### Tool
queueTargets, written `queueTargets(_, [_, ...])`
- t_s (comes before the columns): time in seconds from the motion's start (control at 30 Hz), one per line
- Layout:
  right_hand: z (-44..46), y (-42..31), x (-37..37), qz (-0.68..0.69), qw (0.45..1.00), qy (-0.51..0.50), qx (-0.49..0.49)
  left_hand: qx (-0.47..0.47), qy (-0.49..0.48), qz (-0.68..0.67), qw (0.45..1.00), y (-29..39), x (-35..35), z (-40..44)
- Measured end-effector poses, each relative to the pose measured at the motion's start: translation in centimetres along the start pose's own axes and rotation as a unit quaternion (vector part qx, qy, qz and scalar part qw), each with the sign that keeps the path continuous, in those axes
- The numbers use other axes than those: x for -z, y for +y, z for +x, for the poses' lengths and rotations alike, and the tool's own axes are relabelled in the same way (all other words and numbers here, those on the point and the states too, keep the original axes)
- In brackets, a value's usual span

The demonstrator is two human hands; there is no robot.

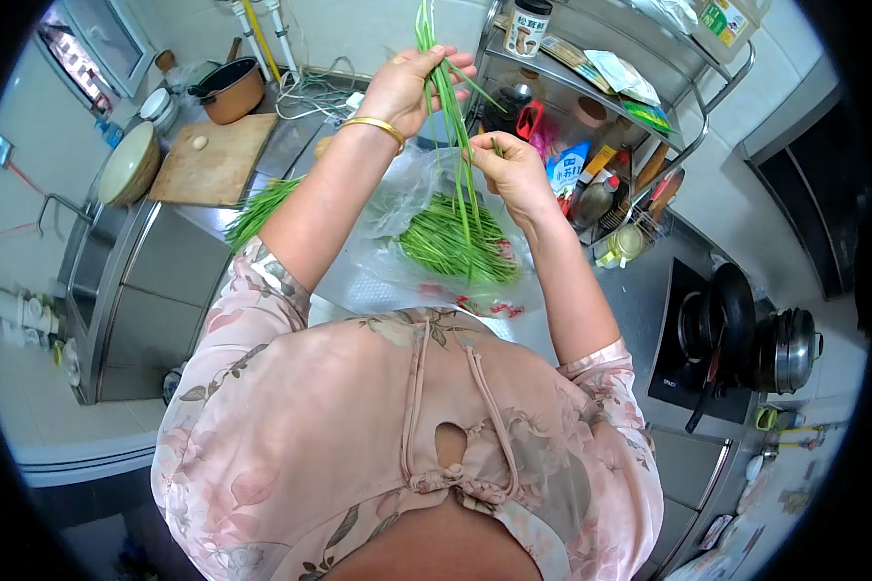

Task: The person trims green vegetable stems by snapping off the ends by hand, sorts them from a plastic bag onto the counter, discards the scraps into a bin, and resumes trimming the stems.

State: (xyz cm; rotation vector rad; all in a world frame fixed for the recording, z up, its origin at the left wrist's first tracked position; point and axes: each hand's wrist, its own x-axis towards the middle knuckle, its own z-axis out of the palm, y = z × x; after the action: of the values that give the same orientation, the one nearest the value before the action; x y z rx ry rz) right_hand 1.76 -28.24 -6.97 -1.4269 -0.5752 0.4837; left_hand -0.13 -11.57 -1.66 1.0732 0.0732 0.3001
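Stalks (452, 116), upper ends cut off by the top edge, in both hands — held between thumb and partly spread fingers of the left hand (421, 82), pinched lower down by thumb and forefinger of the right hand (512, 174), inside of that palm hidden. Below, a pile (460, 242) in a bag (386, 208) — partly veiled by plastic. Another bunch (262, 210), partly hidden behind the left forearm (322, 198).

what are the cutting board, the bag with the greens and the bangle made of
Cutting board: likely wood, matte, from its tan, faintly mottled face.
Bag: thin plastic, see-through and crinkled.
Bangle: smooth metal by its yellow shine; gold or plated, can't tell.
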Motion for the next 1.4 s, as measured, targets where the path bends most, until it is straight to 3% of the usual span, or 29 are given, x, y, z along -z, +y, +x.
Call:
queueTargets(0.23, [0.4,0.4,0.3,0.061,0.997,0.023,-0.04,-0.003,0.014,0.002,1.0,0.2,0.1,-0.3])
queueTargets(0.33, [0.8,1.1,-0.3,0.082,0.989,0.107,0.068,-0.015,0.023,0.01,1.0,-0.3,0.2,-0.2])
queueTargets(0.47, [0.8,1.7,0.1,0.174,0.964,0.186,0.071,-0.033,0.038,-0.004,0.999,-0.3,0.1,0.1])
queueTargets(0.57, [-0.5,0.9,1.0,0.229,0.962,0.142,0.046,-0.042,0.047,0.004,0.998,0.0,0.2,0.5])
queueTargets(0.7, [-2.2,0.8,1.3,-0.037,0.996,0.071,0.048,-0.044,0.048,0.014,0.998,0.2,-0.1,0.4])
queueTargets(0.73, [-2.8,0.1,1.1,-0.068,0.997,0.045,0.008,-0.044,0.051,0.008,0.998,0.0,-0.2,0.4])
queueTargets(0.87, [-2.3,1.2,0.5,-0.121,0.992,0.016,0.006,-0.043,0.057,0.001,0.997,-0.3,-0.6,0.6])
queueTargets(0.97, [-1.4,2.1,-0.2,-0.077,0.996,0.044,0.006,-0.044,0.048,0.012,0.998,-0.4,-0.8,0.7])
queueTargets(1.07, [-1.0,1.4,0.2,0.086,0.991,-0.004,-0.1,-0.044,0.045,0.015,0.998,-0.4,-0.9,0.6])
queueTargets(1.17, [-0.4,1.7,0.2,0.206,0.972,-0.021,-0.114,-0.045,0.049,0.015,0.998,-0.3,-1.0,0.3])
queueTargets(1.4, [-0.6,1.9,0.1,0.289,0.953,0.085,-0.017,-0.062,0.061,0.022,0.996,-1.2,-0.6,0.7])
